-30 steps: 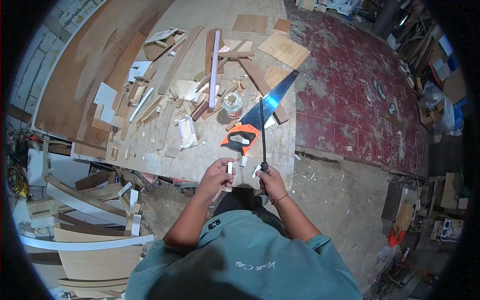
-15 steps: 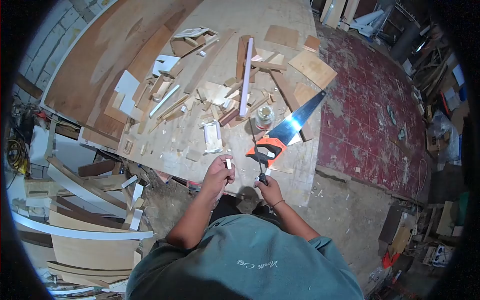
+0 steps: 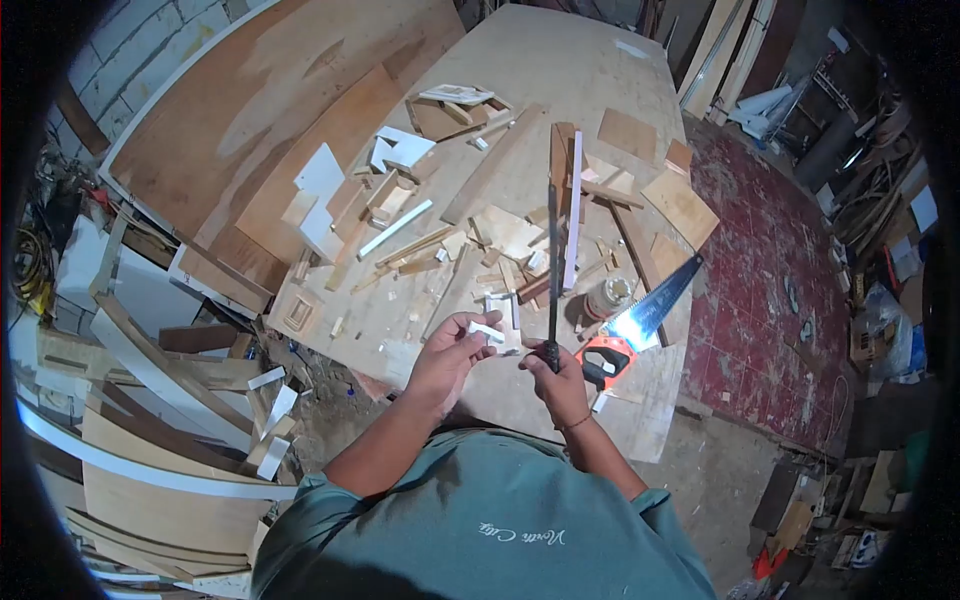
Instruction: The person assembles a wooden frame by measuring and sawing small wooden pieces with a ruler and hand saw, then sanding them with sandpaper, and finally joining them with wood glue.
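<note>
A small white strip of wood (image 3: 486,332) is pinched in the fingers of my left hand (image 3: 445,362), one end sticking out to the right. My right hand (image 3: 562,388) is wrapped round the dark handle of a long, thin file (image 3: 553,250), which points away from me over the table. Just beyond my left fingers lies a small tray-like wooden piece (image 3: 507,312) with pale and dark edges, partly hidden by the hand. To the right of my right hand rests a handsaw (image 3: 618,358) with an orange and black handle, its shiny blade angled away.
A glass jar (image 3: 608,297) stands beside the saw blade. Wood offcuts and a long pale lilac strip (image 3: 573,210) are scattered over the plywood table (image 3: 520,405). Large wooden panels (image 3: 260,120) lean at the left, with curved offcuts (image 3: 170,380) below. Red flooring (image 3: 745,270) lies right.
The view has shifted, so the table sits further right. My left hand has turned the white strip from upright to nearly sideways. The file now points almost straight away from me.
</note>
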`<state>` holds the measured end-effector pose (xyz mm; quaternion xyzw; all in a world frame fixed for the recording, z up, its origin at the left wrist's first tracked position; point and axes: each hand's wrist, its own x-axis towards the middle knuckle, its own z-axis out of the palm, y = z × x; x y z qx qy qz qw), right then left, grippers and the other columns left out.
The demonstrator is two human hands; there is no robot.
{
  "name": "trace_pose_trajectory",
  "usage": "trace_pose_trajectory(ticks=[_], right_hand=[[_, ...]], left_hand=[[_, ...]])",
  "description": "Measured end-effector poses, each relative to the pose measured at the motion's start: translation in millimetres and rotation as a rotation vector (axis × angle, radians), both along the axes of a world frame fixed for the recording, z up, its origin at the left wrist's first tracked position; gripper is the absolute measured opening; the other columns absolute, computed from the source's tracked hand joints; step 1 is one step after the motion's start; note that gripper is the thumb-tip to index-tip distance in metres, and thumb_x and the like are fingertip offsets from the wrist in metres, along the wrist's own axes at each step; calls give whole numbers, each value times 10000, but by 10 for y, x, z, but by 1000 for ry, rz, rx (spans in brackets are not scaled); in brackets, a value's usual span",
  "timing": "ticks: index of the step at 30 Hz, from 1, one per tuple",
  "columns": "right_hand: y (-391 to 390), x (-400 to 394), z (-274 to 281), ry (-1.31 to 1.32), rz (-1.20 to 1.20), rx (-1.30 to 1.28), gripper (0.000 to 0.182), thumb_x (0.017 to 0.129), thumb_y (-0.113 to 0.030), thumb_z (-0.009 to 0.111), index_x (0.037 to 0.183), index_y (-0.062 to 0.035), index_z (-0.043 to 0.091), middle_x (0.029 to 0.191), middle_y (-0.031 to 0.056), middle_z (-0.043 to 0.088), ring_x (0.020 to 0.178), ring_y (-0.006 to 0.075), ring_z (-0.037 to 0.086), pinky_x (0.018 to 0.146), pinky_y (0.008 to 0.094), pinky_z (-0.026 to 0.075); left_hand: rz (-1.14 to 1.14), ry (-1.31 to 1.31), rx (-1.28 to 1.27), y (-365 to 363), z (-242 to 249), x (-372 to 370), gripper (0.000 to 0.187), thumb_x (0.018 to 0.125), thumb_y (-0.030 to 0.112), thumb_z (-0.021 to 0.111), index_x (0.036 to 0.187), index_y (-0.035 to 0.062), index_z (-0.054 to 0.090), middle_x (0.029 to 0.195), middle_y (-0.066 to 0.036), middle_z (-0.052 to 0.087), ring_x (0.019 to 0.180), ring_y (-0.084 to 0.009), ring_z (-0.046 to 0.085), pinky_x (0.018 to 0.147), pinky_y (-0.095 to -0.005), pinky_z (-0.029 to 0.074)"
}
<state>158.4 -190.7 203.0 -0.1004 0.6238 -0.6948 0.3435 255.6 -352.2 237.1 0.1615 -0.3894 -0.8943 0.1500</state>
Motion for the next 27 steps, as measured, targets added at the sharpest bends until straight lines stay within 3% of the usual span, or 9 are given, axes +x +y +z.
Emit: trace_pose_trajectory(ticks=[3, 6, 11, 17, 20, 21, 22, 25, 27], right_hand=[[-291, 95, 374, 80, 111, -154, 303, 816, -132, 670, 1075, 9, 598, 838, -2, 601, 702, 46, 516, 633, 198, 431], [-544, 101, 523, 109, 124, -191, 294, 815, -127, 677, 1055, 22, 594, 871, 13, 600, 782, 59, 535, 713, 211, 446], [-782, 1, 604, 180, 115, -103, 189, 830, -159, 671, 928, -9, 611, 693, -31, 546, 614, 51, 476, 552, 216, 399], [-907, -101, 592, 447, 215, -45, 226, 826, -190, 664, 914, 10, 605, 668, -7, 502, 622, 72, 429, 559, 238, 373], [-969, -49, 676, 458, 134, -15, 248, 820, -187, 665, 946, 15, 598, 664, 16, 493, 645, 82, 425, 576, 251, 383], [-991, -46, 664, 628, 56, 0, 227, 827, -196, 647, 927, 0, 592, 646, 57, 521, 595, 139, 483, 560, 278, 402], [-973, -43, 684, 625, 52, 2, 227, 827, -196, 647, 927, 0, 592, 646, 57, 521, 595, 139, 483, 560, 278, 402], [-893, -1, 833, 971, 128, 391, 253, 823, -284, 621, 828, -38, 562, 649, 128, 571, 600, 323, 567, 530, 379, 431], [-926, 16, 816, 1054, 153, 407, 254, 814, -290, 626, 818, -45, 558, 650, 122, 571, 606, 313, 573, 535, 388, 436]], left_hand=[[-31, 77, -43, -179, -5, 38, 184, 882, 78, 559, 1062, 53, 531, 985, -45, 563, 910, -145, 525, 813, -301, 421], [-52, 62, -76, -320, 30, 42, 185, 882, 74, 557, 1065, 55, 533, 978, -59, 576, 895, -151, 537, 806, -304, 428], [-184, 111, -9, -611, 71, 54, 211, 864, 91, 591, 1061, 36, 539, 941, -76, 591, 848, -157, 570, 788, -301, 453], [-373, 17, 73, -887, 7, 77, 263, 847, 121, 619, 1078, 25, 539, 943, -90, 597, 772, -165, 601, 721, -296, 488], [-433, -35, 109, -961, 12, 41, 316, 861, 129, 595, 1151, 26, 522, 937, -87, 591, 764, -165, 598, 708, -293, 491], [-457, -36, 181, -982, 32, 26, 358, 872, 126, 576, 1208, 23, 506, 932, -86, 586, 772, -163, 594, 709, -290, 489], [-461, -39, 183, -1006, 62, 17, 358, 872, 126, 576, 1208, 23, 506, 932, -86, 586, 772, -163, 594, 709, -290, 489], [-476, 17, 279, -1082, 107, -1, 453, 890, 87, 519, 1326, 14, 419, 921, -87, 572, 781, -161, 582, 716, -297, 487], [-516, 106, 258, -1135, 85, -23, 497, 895, 36, 470, 1376, 1, 349, 935, -87, 564, 787, -160, 573, 730, -301, 484]])
